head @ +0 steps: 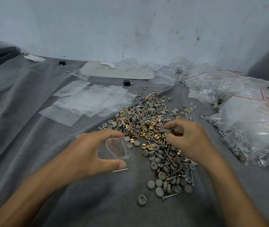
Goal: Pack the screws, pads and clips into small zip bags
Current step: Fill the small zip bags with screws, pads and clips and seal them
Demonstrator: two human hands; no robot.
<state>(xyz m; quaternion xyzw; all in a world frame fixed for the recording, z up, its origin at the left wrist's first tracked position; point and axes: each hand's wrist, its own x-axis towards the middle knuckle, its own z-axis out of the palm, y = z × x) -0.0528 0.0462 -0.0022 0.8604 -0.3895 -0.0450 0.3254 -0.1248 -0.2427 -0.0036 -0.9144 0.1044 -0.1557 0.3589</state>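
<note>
Left hand: grip spread, thumb below and fingers above, pinching a small clear zip bag with a red seal line.
Right hand: fingers curled down into the pile; blur hides whether they pinch anything.
Relation: the bag lies just left of the pile, and the right hand is nearer the parts, so picks must travel leftward.
Pile: screws, grey pads, brass clips, mixed on the cloth-covered tabletop.
Empty bags behind; filled bags right.
White sheet: marks unreadable.
</note>
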